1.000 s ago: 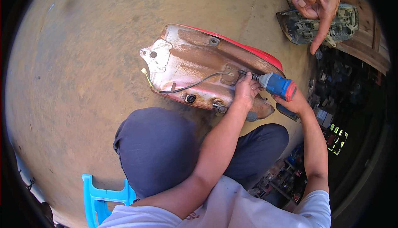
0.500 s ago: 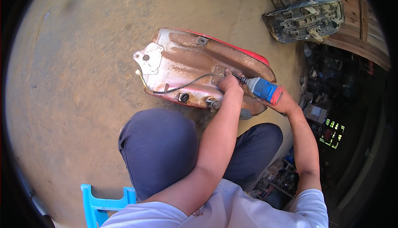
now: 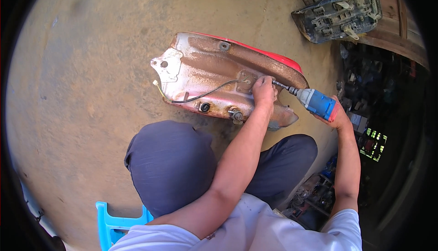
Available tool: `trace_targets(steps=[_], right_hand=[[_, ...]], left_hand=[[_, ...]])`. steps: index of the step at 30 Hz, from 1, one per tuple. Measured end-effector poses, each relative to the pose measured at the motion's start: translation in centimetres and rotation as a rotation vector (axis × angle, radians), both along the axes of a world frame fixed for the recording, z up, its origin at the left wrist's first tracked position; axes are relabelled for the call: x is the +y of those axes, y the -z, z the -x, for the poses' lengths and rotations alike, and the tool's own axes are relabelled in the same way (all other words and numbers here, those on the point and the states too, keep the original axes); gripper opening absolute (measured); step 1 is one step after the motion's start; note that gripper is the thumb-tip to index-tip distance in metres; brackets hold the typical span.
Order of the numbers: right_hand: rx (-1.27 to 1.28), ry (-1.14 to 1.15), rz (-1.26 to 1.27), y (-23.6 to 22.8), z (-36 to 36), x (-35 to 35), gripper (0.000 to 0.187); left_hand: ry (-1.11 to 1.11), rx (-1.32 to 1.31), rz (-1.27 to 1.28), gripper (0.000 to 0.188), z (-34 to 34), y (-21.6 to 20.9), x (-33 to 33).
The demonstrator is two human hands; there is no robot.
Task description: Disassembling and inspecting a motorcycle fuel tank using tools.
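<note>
Our left hand curls its fingers together beside the plate on the tank, which lies underside up on the floor; whether they pinch anything, we cannot tell. With our right hand clamped round the driver, we should hold its shaft steady and straight, keeping fingertips and wire clear.

The red metal tank lies with its rust-streaked, whitish underside up, its narrow bracket end pointing left. A thin black cable curves across it, ending at a white connector on the left. The blue-and-red power driver slants at right, its long bit aimed left over the tank.
</note>
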State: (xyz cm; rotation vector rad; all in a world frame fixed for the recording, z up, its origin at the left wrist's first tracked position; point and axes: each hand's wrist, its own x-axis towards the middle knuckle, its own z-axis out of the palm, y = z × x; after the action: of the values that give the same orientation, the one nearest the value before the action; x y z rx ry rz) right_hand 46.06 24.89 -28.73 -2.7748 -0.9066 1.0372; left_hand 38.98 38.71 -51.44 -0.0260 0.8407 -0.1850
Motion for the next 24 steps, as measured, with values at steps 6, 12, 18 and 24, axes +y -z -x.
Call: trace_targets(steps=[6, 12, 18, 24], right_hand=[[-0.038, 0.175, -0.217, 0.3, 2.2, -0.7, 0.036], [-0.261, 0.110, -0.400, -1.6, 3.5, -2.6, 0.043], [-0.565, 0.080, -0.462, -1.5, 5.4, -4.2, 0.048], [-0.895, -0.262, -0.381, -1.5, 7.2, -3.6, 0.059]], left_hand=[[-0.024, -0.209, -0.344, 0.020, 1.4, -0.4, 3.5], [0.050, -0.436, -0.251, 0.026, 1.7, -5.7, 9.6], [0.190, -0.607, -0.656, 0.023, 1.0, -10.5, 14.3], [0.036, -0.690, -0.501, 0.021, 1.8, -10.5, 13.9]])
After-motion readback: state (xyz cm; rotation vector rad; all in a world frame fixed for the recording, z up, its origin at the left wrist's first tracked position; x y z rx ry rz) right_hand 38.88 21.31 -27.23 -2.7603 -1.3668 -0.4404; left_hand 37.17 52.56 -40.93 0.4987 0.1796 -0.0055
